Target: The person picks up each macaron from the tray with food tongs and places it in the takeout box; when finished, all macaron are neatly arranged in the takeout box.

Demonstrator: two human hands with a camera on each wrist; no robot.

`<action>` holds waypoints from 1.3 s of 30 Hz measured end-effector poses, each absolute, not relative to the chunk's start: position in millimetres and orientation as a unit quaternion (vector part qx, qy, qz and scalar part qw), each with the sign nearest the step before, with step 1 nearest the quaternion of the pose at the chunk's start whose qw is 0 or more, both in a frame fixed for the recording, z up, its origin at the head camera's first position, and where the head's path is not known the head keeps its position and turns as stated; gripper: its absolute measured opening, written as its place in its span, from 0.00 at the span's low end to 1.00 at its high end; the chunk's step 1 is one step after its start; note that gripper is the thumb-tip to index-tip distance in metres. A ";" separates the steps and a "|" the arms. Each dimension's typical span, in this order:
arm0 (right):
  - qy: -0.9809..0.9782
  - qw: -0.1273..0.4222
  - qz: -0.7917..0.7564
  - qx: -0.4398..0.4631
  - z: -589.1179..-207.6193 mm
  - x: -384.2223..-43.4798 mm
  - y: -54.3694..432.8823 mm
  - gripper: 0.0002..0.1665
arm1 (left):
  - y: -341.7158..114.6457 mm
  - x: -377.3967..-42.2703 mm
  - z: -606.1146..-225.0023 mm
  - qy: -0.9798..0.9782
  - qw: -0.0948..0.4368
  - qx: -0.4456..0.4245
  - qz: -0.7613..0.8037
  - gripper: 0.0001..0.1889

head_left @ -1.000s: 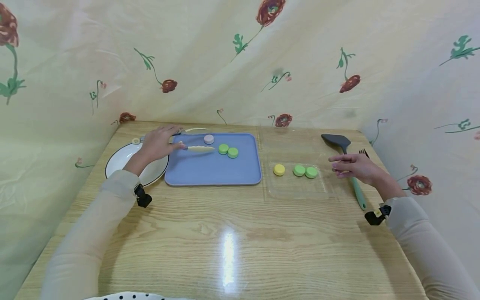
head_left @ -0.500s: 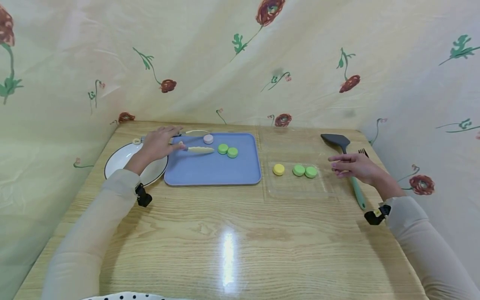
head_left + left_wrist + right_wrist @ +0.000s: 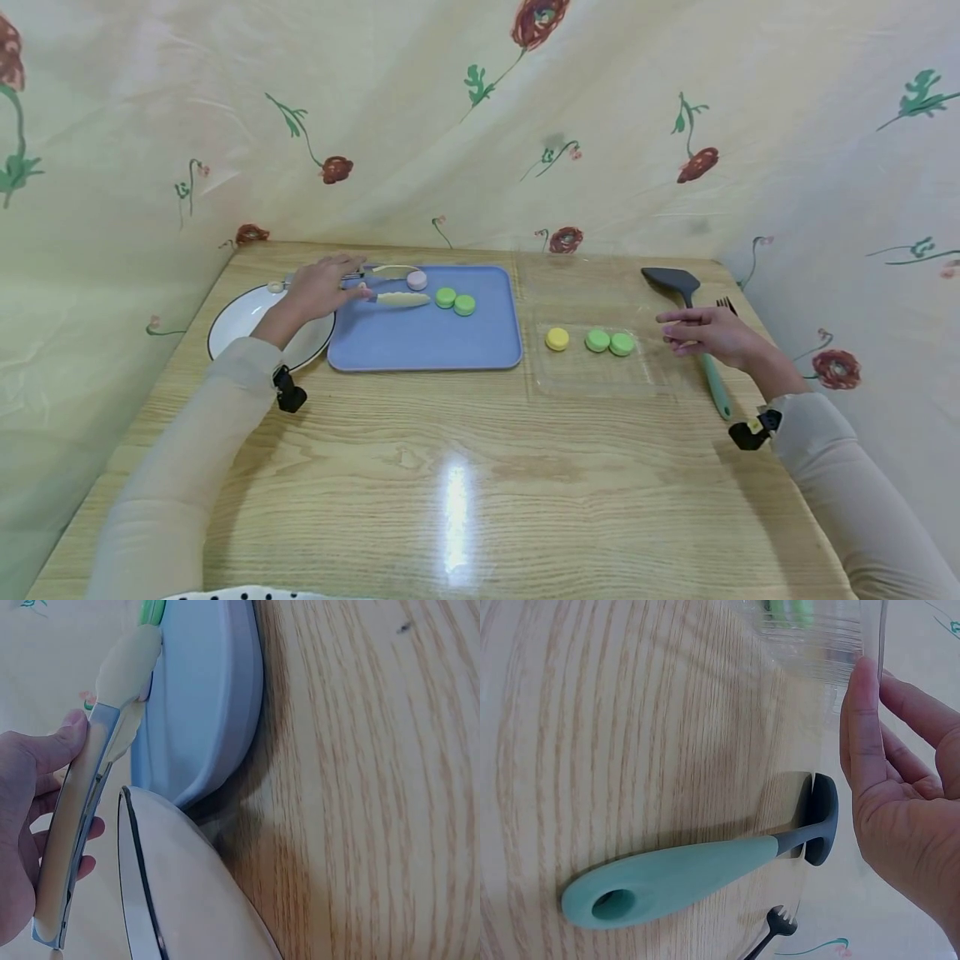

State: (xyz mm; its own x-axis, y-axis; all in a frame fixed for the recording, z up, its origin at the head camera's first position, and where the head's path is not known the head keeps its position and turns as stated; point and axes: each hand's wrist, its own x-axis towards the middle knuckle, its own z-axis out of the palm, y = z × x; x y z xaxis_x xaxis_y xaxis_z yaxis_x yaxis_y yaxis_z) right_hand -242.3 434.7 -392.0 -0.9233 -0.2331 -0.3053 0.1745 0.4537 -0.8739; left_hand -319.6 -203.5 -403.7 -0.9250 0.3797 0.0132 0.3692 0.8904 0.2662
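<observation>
My left hand (image 3: 318,287) grips a pair of tongs (image 3: 71,832) with cream scalloped tips, thumb on one arm and fingers around the other. The tips reach over the blue tray (image 3: 420,348), spread on either side of the left end of a pale pink macaron (image 3: 417,281). Two green macarons (image 3: 455,301) sit side by side to its right on the tray. My right hand (image 3: 708,332) pinches the right edge of a clear plastic container (image 3: 871,634) between thumb and fingers. Inside that container lie a yellow macaron (image 3: 557,339) and two green ones (image 3: 609,342).
A white dark-rimmed plate (image 3: 232,327) sits under my left forearm, against the tray's left side. Below and beyond my right hand lie a spatula (image 3: 717,387) with a green handle and a dark fork (image 3: 781,922). A floral cloth (image 3: 450,150) hangs behind the table.
The far arm of the tongs has come nearer, so the gap between the tips is narrower and the far tip meets the pink macaron's edge in view. My right hand stays put.
</observation>
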 end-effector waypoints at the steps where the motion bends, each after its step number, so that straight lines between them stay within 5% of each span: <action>1: 0.829 0.196 -0.524 -0.019 -392.0 -242.3 435.0 0.25 | -203.6 -319.4 -403.9 0.972 0.019 0.193 0.133 0.39; 17: 0.816 0.196 -0.543 -0.023 -392.7 -242.6 437.7 0.15 | -201.6 -315.2 -401.0 0.970 0.016 0.196 0.146 0.36; 33: 0.825 0.196 -0.529 -0.022 -391.7 -243.2 435.8 0.23 | -198.9 -307.6 -398.2 0.968 -0.013 0.205 0.148 0.32; 39: 0.823 0.202 -0.531 -0.032 -391.4 -245.2 436.7 0.18 | -199.7 -308.3 -401.4 0.963 -0.034 0.218 0.152 0.29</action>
State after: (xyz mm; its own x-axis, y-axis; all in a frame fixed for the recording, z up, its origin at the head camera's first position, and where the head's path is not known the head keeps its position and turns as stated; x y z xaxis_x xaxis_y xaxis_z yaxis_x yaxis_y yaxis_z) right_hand -245.2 436.7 -391.4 -0.9163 -0.2672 -0.2984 0.1617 0.4347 -0.8859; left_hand -308.3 -199.7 -401.4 -0.9028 0.4095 0.1313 0.4301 0.8586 0.2790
